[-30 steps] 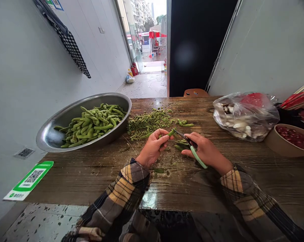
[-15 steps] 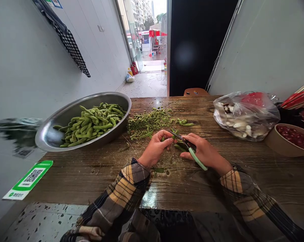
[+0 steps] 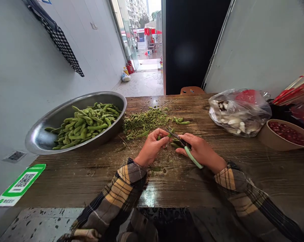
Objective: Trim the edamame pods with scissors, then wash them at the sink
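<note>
Scissors with pale-green handles (image 3: 191,156), clasped in your right hand (image 3: 201,151), reach closer to your left hand (image 3: 151,144) than before; that tight left grip pinches a slim green pod (image 3: 169,135) above the wooden counter (image 3: 78,181).

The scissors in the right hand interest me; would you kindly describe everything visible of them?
The scissors have slim, dark, metallic-looking blades and a pale green handle that looks plastic. The right hand grips them above the table, partly hiding them. They slant, blades pointing away and leftward, at a green pod in the left hand. How far the blades open is unclear.
</note>
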`<state>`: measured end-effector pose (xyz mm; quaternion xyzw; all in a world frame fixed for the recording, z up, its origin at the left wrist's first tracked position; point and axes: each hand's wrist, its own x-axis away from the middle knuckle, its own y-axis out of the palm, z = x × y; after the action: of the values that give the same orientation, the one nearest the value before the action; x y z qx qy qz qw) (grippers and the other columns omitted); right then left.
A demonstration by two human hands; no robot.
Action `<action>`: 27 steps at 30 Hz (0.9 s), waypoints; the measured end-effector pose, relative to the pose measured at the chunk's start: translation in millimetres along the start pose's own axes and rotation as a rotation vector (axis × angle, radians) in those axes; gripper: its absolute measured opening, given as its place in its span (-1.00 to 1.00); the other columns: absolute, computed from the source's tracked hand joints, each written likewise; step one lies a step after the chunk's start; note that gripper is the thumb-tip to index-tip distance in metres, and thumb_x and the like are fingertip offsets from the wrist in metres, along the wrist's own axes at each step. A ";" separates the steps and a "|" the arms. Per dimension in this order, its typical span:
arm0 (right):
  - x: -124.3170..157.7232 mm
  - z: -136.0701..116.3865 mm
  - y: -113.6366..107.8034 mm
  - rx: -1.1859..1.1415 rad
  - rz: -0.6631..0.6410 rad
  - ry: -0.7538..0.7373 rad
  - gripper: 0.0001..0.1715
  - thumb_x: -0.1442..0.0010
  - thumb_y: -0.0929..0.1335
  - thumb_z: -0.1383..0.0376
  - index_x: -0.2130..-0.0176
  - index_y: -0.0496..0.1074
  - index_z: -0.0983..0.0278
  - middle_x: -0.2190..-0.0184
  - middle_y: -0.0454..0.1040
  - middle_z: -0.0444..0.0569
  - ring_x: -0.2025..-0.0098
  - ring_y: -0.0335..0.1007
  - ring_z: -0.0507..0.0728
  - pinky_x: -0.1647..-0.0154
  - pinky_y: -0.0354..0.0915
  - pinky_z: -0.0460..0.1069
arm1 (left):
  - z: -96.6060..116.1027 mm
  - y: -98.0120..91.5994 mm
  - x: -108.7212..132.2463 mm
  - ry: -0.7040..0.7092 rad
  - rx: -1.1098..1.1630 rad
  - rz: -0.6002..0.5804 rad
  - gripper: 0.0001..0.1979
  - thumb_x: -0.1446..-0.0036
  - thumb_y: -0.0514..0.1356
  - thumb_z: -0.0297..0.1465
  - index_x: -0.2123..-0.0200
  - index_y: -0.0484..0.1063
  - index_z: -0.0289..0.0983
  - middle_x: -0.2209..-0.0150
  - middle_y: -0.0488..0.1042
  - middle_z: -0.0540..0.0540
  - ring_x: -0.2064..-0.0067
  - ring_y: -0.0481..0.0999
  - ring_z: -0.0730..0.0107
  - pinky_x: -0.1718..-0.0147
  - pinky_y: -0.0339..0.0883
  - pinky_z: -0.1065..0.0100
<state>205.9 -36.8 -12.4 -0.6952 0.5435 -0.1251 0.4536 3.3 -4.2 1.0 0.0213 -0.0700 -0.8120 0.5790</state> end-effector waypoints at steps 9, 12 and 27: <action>-2.4 1.4 -4.1 -0.085 -0.054 0.008 -0.45 -0.11 0.46 0.11 -0.05 0.37 0.23 0.16 0.42 -0.01 0.23 0.41 0.14 0.22 0.34 0.02 | 1.1 -0.4 0.5 -0.003 0.057 -0.007 -0.77 0.00 0.33 -0.34 0.35 0.35 -0.29 0.46 0.47 0.03 0.57 0.21 0.67 0.60 0.03 0.54; -2.1 2.4 -4.4 -0.086 -0.060 -0.004 -0.47 -0.10 0.46 0.12 -0.02 0.37 0.24 0.15 0.41 0.00 0.20 0.40 0.15 0.18 0.34 0.03 | -0.6 -1.7 0.0 -0.007 0.068 -0.006 -0.77 0.01 0.34 -0.35 0.35 0.35 -0.29 0.45 0.48 0.03 0.57 0.24 0.66 0.61 0.02 0.55; -1.9 7.6 -10.6 -0.062 0.009 -0.024 -0.51 -0.13 0.45 0.08 0.02 0.41 0.28 0.27 0.43 -0.02 0.24 0.41 0.16 0.22 0.33 0.01 | -2.1 -1.4 -0.9 0.059 -0.030 0.032 -0.79 0.01 0.34 -0.35 0.34 0.41 -0.31 0.47 0.46 0.02 0.53 0.25 0.63 0.55 0.09 0.53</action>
<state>217.1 -31.4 -7.8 -0.7080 0.5447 -0.0976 0.4388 2.5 -3.2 -1.3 0.0354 -0.0410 -0.8025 0.5941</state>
